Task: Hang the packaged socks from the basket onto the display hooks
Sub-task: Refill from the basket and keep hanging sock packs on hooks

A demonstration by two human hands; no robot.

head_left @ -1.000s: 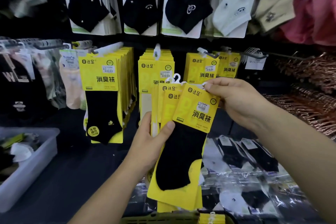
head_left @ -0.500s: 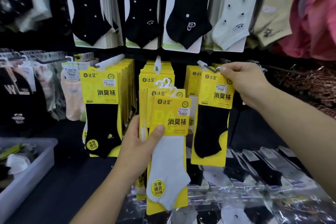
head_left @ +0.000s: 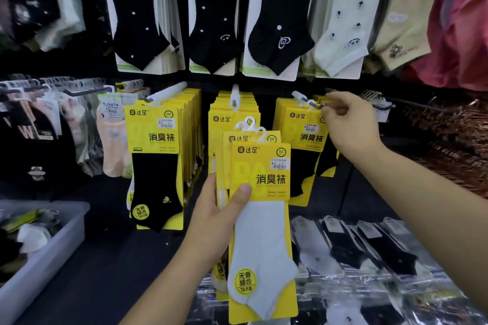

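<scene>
Right hand (head_left: 351,126) working at the hook tip, left hand (head_left: 211,224) holding the next packs ready.
The right hand's fingers are curling beside the black-sock pack (head_left: 303,137) hanging on the right-hand display hook (head_left: 314,106); whether they are pinching its hanger is impossible to tell. The left hand is gripping a fanned stack of packaged socks (head_left: 260,174), thumb pressing the front card. The smart play: seating the loop fully past the upturned tip before letting go.
</scene>
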